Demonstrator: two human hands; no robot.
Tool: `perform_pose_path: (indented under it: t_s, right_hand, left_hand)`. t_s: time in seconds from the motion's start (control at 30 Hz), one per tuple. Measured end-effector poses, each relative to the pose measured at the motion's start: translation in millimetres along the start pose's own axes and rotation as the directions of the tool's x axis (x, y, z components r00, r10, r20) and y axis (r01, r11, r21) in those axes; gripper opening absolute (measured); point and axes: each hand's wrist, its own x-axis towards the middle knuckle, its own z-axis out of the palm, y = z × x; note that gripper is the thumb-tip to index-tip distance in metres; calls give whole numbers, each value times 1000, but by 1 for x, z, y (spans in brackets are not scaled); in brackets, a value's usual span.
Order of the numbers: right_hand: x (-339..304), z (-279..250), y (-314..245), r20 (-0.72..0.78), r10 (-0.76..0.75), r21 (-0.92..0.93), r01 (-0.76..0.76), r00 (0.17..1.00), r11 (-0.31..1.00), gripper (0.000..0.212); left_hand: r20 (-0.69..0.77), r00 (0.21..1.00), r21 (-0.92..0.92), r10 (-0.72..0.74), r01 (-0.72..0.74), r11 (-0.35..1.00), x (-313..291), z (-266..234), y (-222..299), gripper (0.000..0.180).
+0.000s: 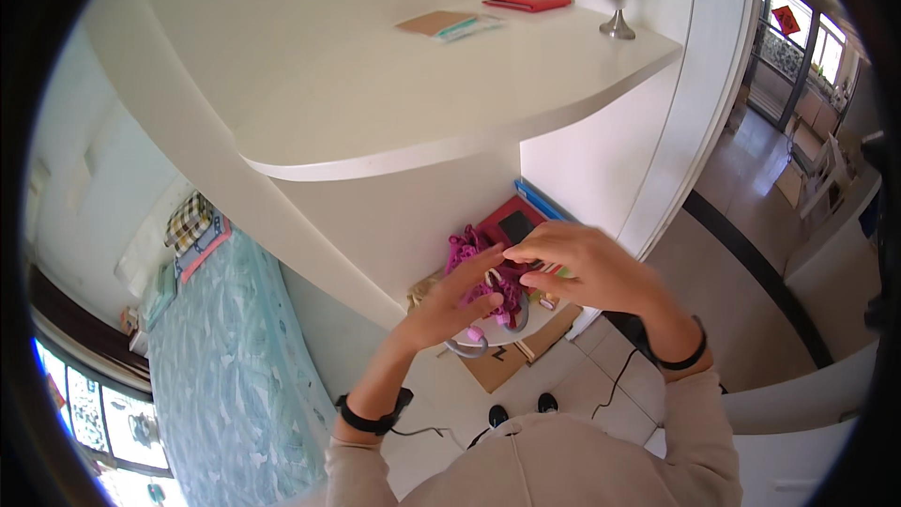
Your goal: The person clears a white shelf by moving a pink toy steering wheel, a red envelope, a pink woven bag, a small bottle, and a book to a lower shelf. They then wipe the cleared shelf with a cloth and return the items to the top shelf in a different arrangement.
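Mind the rounded upper shelf [404, 103] as you work over the lower shelf [539, 328], where your right hand [591, 268] and left hand [443, 310] stand open, fingers loosely curved and gripping nothing that shows, though you cannot tell here whether a fingertip touches. The purple cord bundle [509, 291] lies on that lower shelf between your hands, so gathering its bulk from both sides should serve better than pinching one loop. Watch the grey curved handle [467, 354] at the front edge and the small pink piece [475, 332] beside it; either could snag.
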Motion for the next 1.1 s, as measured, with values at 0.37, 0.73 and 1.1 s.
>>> perform_pose_path:
  t_s: [0.37,0.73,1.1]
  right_hand:
    - [184,-146,-6,-100,-174,-816,20,980,578,5]
    - [234,-137,15,-94,-179,-861,11,979,509,10]
    - [150,-110,-59,-304,-606,-782,171,735,600,22]
  left_hand:
    - [44,925,5,377,-377,926,39,-18,150,39]
    - [-110,846,28,522,-523,852,6,-58,188,32]
    - [-365,931,-666,25,-280,691,39,-79,222,55]
